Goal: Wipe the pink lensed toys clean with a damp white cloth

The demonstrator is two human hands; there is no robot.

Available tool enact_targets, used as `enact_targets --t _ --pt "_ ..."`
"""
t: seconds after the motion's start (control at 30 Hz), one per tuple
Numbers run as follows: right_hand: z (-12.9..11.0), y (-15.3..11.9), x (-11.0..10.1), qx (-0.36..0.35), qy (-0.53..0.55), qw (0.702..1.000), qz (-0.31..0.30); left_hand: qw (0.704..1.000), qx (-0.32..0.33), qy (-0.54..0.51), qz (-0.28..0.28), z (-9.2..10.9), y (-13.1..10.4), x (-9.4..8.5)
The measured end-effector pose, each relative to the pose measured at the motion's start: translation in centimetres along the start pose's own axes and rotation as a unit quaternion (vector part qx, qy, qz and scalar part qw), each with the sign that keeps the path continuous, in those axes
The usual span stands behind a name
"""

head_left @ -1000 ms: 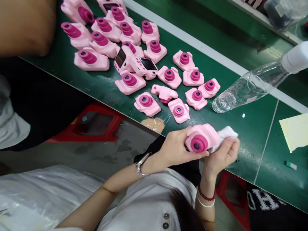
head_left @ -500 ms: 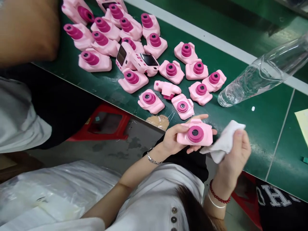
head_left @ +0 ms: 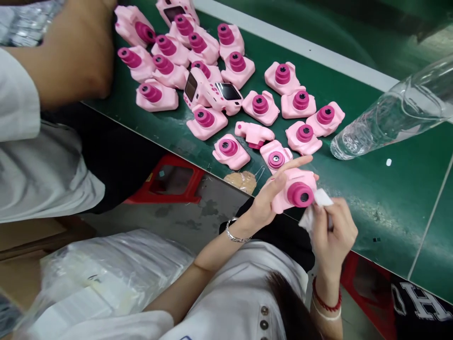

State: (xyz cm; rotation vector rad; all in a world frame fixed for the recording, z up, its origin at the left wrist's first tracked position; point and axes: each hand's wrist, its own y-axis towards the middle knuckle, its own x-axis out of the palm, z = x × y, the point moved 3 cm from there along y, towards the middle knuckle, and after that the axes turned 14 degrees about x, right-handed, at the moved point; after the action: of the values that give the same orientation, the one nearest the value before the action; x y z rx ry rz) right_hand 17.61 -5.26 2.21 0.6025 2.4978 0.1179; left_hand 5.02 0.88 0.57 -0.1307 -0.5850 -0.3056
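Observation:
A pink toy camera [head_left: 283, 196] with a darker pink lens rests in my left hand [head_left: 264, 200], just over the table's near edge. My left thumb lies along its body and one finger stretches out behind it. Pinched in my right hand [head_left: 334, 229] is a white cloth [head_left: 323, 198], whose tip touches or nearly touches the camera beside the lens. Just beyond, another pink toy camera [head_left: 276, 158] is partly covered by my left fingers. More of the same kind stand farther off, such as a lying toy camera [head_left: 255, 134] with its lens facing down.
Several pink toy cameras [head_left: 203, 120] spread over the green table [head_left: 382, 198]. A clear plastic bottle [head_left: 368, 125] leans in from the right. At upper left a co-worker's arm [head_left: 76, 56] reaches across. A red stool [head_left: 173, 177] and a plastic-wrapped bundle [head_left: 116, 269] are below.
The camera in my left hand has tilted, its lens now turned toward the right. My right hand has brought the cloth left, up to the camera. The whole view has shifted slightly.

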Motion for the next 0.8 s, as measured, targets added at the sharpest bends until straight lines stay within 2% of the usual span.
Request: enact_targets --t 0.03,0.1,0.17,0.2,0.3,0.37,0.47,0.5,0.57,0.63,0.67,0.73,0.8 --pt "0.4 -0.6 -0.4 0.023 0.005 1.000 0.015 1.000 0.006 0.000 -0.004 0.2 0.2 0.2" --pt "0.8 -1.5 -1.4 0.058 0.018 0.994 0.094 1.000 0.017 0.009 -0.018 0.2 0.4 0.6" --pt "-0.1 -1.9 -2.0 0.028 0.002 0.983 0.184 0.999 0.022 0.027 -0.032 -0.1 0.4 1.2" --pt "-0.9 -1.9 -1.8 -0.009 -0.022 0.980 0.196 0.998 0.026 0.040 -0.033 -0.3 0.3 1.4" --pt "-3.0 -1.6 -0.4 -0.097 -0.091 0.981 0.139 0.996 0.039 0.075 0.001 -0.6 0.5 2.0" --pt "-3.1 -1.7 0.4 -0.103 -0.089 0.986 0.091 0.997 0.023 0.053 0.056 -0.5 1.0 2.2" --pt "-1.6 -2.3 0.6 -0.039 -0.051 0.996 0.062 0.988 -0.085 -0.069 0.113 -0.3 2.0 2.6" --pt "-0.9 -2.5 0.3 0.000 -0.037 0.996 0.082 0.979 -0.127 -0.112 0.116 -0.1 2.2 2.9" --pt "0.2 -2.4 -0.5 0.084 0.009 0.981 0.176 0.958 -0.188 -0.182 0.116 0.2 2.4 3.5" --pt "0.7 -1.9 -1.3 0.139 0.086 0.947 0.277 0.939 -0.233 -0.229 0.110 0.5 2.2 4.1" --pt "0.8 -1.6 -1.6 0.157 0.127 0.931 0.303 0.930 -0.252 -0.245 0.107 0.6 2.0 4.4" --pt "0.5 -0.8 -1.7 0.178 0.189 0.915 0.310 0.917 -0.276 -0.268 0.110 0.6 1.7 4.9" --pt "0.0 -0.5 -1.7 0.183 0.197 0.911 0.312 0.909 -0.282 -0.279 0.125 0.6 1.5 5.3"
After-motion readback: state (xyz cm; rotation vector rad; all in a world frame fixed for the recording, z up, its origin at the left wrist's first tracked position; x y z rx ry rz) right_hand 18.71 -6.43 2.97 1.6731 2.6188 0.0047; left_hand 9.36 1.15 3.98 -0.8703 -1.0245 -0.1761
